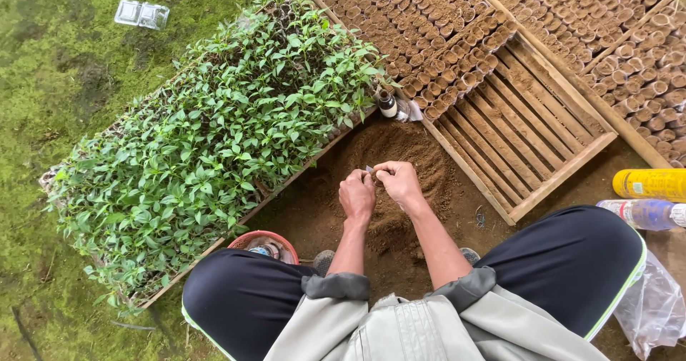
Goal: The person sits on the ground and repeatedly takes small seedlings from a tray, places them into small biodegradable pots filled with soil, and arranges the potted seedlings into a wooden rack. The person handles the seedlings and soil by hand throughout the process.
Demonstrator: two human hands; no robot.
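My left hand (356, 195) and my right hand (399, 182) meet over a mound of brown soil (400, 150) on the ground between my knees. Together their fingertips pinch a small pale plastic piece (369, 169), which looks like a little seedling bag; most of it is hidden by my fingers. Both hands are closed on it. To the left lies a long tray of green seedlings (214, 132). Ahead to the right, a wooden slatted tray (522, 132) is partly filled with several small soil-filled pots (429, 25).
A small dark bottle (387, 104) stands by the trays. A red-rimmed bowl (263, 244) sits by my left knee. A yellow can (649, 184), a clear plastic bottle (643, 213) and a plastic bag (654, 307) lie at right. A clear plastic container (141, 14) rests on mossy ground.
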